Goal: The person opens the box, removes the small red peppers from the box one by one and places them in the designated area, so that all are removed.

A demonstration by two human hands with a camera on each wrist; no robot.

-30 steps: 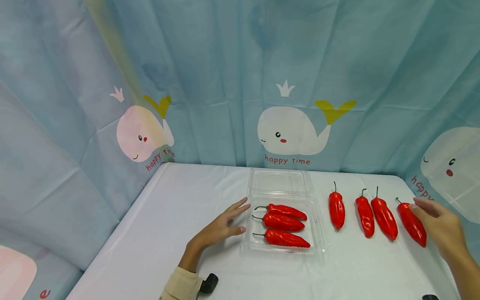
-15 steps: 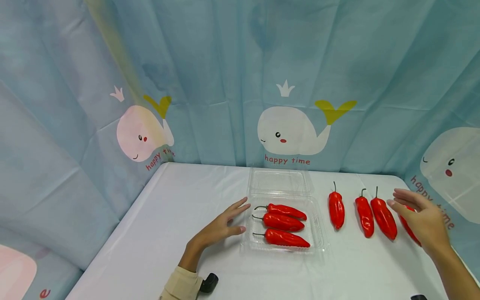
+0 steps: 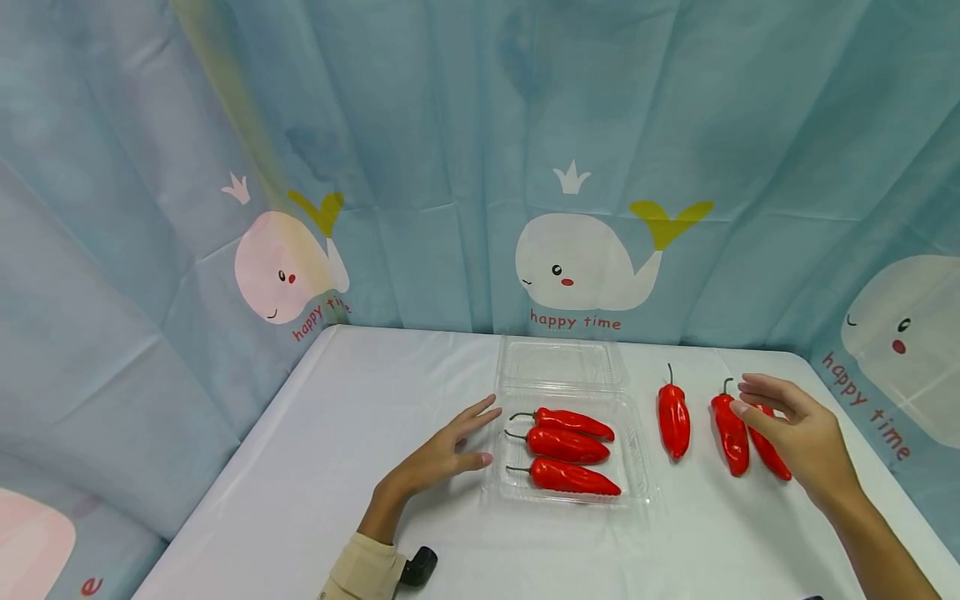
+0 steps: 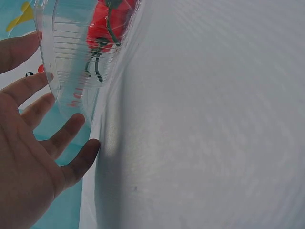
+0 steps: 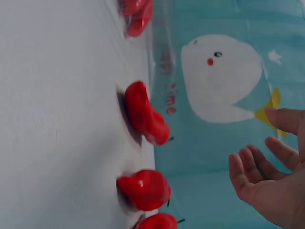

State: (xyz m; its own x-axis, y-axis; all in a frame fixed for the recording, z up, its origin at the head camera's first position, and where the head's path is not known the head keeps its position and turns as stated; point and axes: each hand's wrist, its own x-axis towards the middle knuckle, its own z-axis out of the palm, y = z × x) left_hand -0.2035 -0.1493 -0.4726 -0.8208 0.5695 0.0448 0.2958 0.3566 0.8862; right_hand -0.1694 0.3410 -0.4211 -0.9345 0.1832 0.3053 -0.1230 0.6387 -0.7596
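At the far left, a pale whale print is carried by the blue curtain; its red "happy time" is partly lost in a fold. In front of it, the white-covered table is entered by a beige sleeve, with a black device worn at the cuff. The left hand is held with fingers spread beside the clear plastic container; whether its wall is touched cannot be told. The clear lid is folded back toward the curtain, below the central whale, where "happy time" can be read in full. Inside the container, a back pepper, a middle pepper and a front pepper, all red, are laid crosswise, stems pointed left.

Farther right, three red peppers are seen on the table: a first loose pepper, a second loose pepper and a third loose pepper. Their stems are pointed toward the curtain, their tips nearer the person; the latter two are slanted rightward at the tip. The third is partly covered by the right hand, whose thumb and loosely bent fingers are held apart. At the far right, "happy time" is printed again beneath a cropped whale.
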